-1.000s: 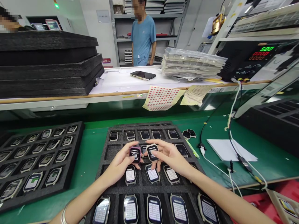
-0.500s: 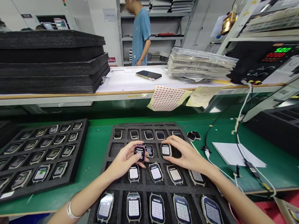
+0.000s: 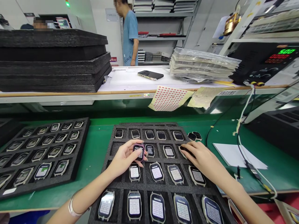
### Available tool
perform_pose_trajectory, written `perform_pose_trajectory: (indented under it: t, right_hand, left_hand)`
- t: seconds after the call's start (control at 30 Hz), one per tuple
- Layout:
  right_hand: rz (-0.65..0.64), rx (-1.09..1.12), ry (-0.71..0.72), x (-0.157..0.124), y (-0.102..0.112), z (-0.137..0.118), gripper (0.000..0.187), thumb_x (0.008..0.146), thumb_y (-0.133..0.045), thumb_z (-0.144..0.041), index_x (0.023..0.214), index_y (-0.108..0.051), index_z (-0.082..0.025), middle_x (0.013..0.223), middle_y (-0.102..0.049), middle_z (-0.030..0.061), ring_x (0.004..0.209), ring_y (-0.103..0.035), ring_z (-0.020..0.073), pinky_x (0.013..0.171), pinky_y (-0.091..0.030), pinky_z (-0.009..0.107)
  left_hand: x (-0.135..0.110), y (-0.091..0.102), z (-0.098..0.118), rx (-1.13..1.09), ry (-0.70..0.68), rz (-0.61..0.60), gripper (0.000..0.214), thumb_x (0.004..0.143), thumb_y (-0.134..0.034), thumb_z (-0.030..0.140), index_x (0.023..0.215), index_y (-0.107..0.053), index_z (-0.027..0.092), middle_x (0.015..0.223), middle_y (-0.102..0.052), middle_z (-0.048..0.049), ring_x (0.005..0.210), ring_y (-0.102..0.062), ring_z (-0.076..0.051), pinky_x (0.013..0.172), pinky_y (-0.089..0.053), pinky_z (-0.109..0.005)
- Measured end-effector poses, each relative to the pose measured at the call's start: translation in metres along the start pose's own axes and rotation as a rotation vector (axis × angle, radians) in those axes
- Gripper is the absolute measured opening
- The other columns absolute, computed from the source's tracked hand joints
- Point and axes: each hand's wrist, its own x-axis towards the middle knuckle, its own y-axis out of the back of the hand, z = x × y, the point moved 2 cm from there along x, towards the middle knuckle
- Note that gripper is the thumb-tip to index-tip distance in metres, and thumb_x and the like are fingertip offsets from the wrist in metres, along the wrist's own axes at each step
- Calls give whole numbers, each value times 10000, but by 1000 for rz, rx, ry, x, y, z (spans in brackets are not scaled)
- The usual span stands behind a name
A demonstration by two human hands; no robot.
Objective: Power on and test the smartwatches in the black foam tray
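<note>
My left hand (image 3: pixel 127 155) is closed around a smartwatch with a purple case (image 3: pixel 138 152), its lit screen showing lines of text. It hovers over the second row of a black foam tray (image 3: pixel 142 189). Beside it, a dark-cased watch (image 3: pixel 149 150) with text on its screen lies in its slot. My right hand (image 3: pixel 198 154) grips a smartwatch (image 3: pixel 182 151) at the right end of that row; my fingers hide most of it. To its left rests a light-cased watch (image 3: pixel 169 151) with a lit list. More lit watches (image 3: pixel 157 172) fill the nearer rows; those in the far row (image 3: pixel 161 135) have dark screens.
Another foam tray of watches (image 3: pixel 76 168) lies to the left. Two loose watches (image 3: pixel 195 136), white paper (image 3: pixel 238 155) and cables (image 3: pixel 251 169) are on the right. On the shelf stand stacked foam trays (image 3: pixel 53 68), a phone (image 3: pixel 150 75) and a power supply (image 3: pixel 263 63). A person (image 3: pixel 130 34) stands behind.
My right hand has let go of the light-cased watch in the fourth slot and moved right to the watch at the row's end. The left hand keeps the purple-cased watch.
</note>
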Motion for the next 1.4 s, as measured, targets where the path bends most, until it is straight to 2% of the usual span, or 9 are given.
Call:
perform_pose_trajectory:
  t: [0.1, 0.27, 0.43, 0.6, 0.73, 0.87, 1.0, 1.2, 1.4]
  right_hand:
    - [3, 91, -54, 1, -2, -2, 462, 929, -338, -520, 977, -629, -165, 941, -632, 126, 913, -599, 300, 785, -484, 421]
    - [-3, 302, -243, 5, 2, -4, 506, 801, -529, -617, 976, -641, -156, 749, -645, 76, 650, -598, 250, 589, -476, 349]
    - [-5, 853, -241, 8, 21, -29, 390, 837, -566, -550, 915, -618, -171, 915, -654, 83, 731, -619, 208, 609, -507, 293]
    - [-173, 1343, -278, 21, 27, -62, 416, 890, -582, -422, 1222, -469, -199, 1060, -642, 132, 446, -547, 86, 326, -380, 177]
    - [-339, 1654, -182, 39, 20, -84, 476, 883, -614, -345, 1302, -437, -208, 1130, -616, 149, 658, -657, 150, 479, -505, 212]
    - [-460, 1728, -101, 47, 7, -96, 364, 853, -664, -294, 1179, -536, -197, 1024, -627, 94, 702, -687, 188, 565, -551, 264]
    - [-482, 1746, -128, 41, -5, -95, 329, 841, -682, -279, 1135, -564, -191, 935, -624, 60, 664, -688, 184, 562, -557, 266]
    - [-542, 1789, -185, 37, -10, -92, 414, 846, -671, -294, 1217, -532, -173, 944, -647, 98, 651, -690, 187, 515, -538, 229]
    - [-520, 1793, -202, 37, -10, -91, 428, 810, -700, -283, 1199, -556, -175, 975, -644, 108, 645, -699, 203, 514, -542, 247]
  left_hand:
    - [0, -1, 1, 3, 1, 4, 343, 860, -588, 319, 1141, -511, 139, 921, -648, -112, 795, -657, -213, 601, -562, -309]
    - [0, -2, 2, 2, -28, 26, 428, 816, -645, 288, 1187, -486, 146, 939, -630, -103, 806, -639, -200, 615, -557, -302]
    - [0, 0, -3, 26, -71, 38, 459, 795, -662, 259, 1209, -478, 183, 948, -606, -73, 784, -624, -177, 592, -535, -269]
    - [0, 4, -8, 113, -82, 59, 471, 808, -637, 232, 1238, -448, 202, 929, -568, -43, 763, -615, -156, 568, -498, -229]
    - [-1, 5, -8, 184, -87, 82, 480, 814, -620, 218, 1255, -430, 205, 902, -565, -25, 728, -600, -140, 587, -480, -225]
    - [-3, 3, -6, 225, -95, 113, 482, 809, -617, 223, 1256, -436, 213, 912, -569, -19, 693, -561, -125, 602, -464, -228]
    - [-4, 2, -5, 335, -78, 131, 449, 802, -614, 255, 1228, -475, 220, 951, -563, -28, 626, -510, -113, 538, -427, -222]
    - [-6, 3, -7, 411, -68, 148, 355, 814, -589, 250, 1159, -517, 205, 927, -551, -29, 594, -489, -102, 520, -419, -208]
    - [-7, 2, -8, 409, 0, 102, 316, 806, -532, 182, 1119, -502, 204, 768, -491, 37, 388, -380, -30, 385, -341, -171]
